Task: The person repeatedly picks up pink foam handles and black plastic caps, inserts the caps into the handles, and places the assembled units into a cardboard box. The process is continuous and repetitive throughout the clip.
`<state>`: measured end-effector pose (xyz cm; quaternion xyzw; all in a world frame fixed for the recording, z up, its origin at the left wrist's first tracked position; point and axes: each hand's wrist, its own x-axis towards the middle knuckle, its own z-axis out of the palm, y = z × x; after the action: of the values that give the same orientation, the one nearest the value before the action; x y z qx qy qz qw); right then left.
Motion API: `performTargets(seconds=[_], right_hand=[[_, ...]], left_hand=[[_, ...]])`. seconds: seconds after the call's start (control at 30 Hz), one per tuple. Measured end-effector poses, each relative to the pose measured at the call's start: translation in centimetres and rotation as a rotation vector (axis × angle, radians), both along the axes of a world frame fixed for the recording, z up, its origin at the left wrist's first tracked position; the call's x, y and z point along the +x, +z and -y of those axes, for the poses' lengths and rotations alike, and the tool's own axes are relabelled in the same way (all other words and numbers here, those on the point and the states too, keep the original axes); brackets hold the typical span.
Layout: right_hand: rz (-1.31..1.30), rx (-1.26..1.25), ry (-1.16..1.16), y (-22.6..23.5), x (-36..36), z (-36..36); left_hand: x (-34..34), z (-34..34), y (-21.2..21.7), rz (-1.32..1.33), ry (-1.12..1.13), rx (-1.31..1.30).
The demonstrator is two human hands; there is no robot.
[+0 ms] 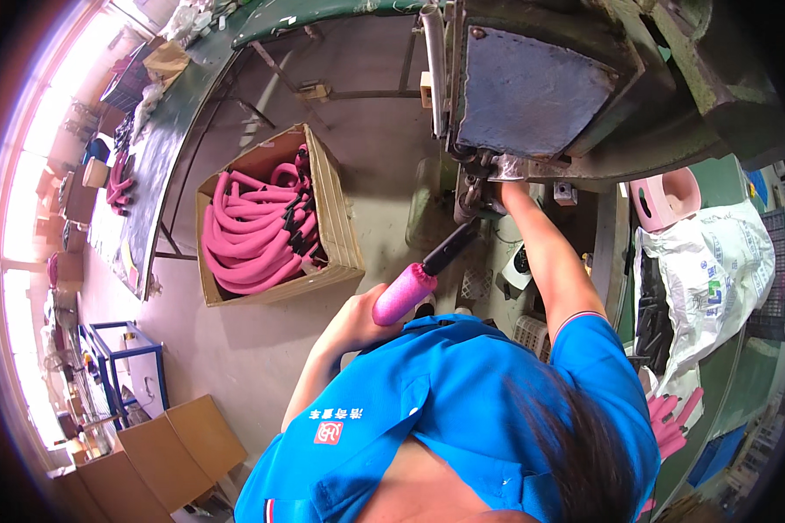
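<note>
Pink tube [405, 295] with a black end [450, 247], held near mid-frame in the curled left hand [363, 315], with the right hand [504, 198] mostly hidden, grip impossible to tell, under the machine [532, 91] at upper right, a cardboard box [344, 248] of pink tubes [251, 234] left of centre, and a white bag [715, 279] at far right.

Shows a grey floor [192, 353] carrying an open cardboard carton [338, 222], a blue metal frame [135, 352] and, at lower left, a brown cardboard box [183, 440]. Along the left, takes in a green-topped workbench [208, 74] bearing curved pink tubes [119, 183], a crumpled brown wrapper [166, 61] and clear plastic bags [183, 24]. At right, includes a green bench [734, 375] holding a pink plastic container [665, 200], a white printed sack [706, 279] and short pink tubes [670, 427].
</note>
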<state>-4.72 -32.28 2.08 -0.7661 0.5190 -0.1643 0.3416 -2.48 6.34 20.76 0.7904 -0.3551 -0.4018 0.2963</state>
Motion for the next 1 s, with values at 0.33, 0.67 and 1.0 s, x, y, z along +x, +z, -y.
performTargets(seconds=[0.33, 0.67, 1.0], right_hand=[[0.103, 0.126, -0.018, -0.9, -2.0, 0.6], [0.606, 0.776, 0.401, 11.5, -5.6, -2.7], [0.707, 0.938, 0.371, 17.3, -5.6, -7.4]], left_hand=[[-1.0, 0.3, 0.4, -0.06, 0.022, -0.047], [0.2, -0.2, -1.2, -0.041, 0.025, -0.04], [0.4, 0.6, 0.3, -0.061, 0.022, -0.105]])
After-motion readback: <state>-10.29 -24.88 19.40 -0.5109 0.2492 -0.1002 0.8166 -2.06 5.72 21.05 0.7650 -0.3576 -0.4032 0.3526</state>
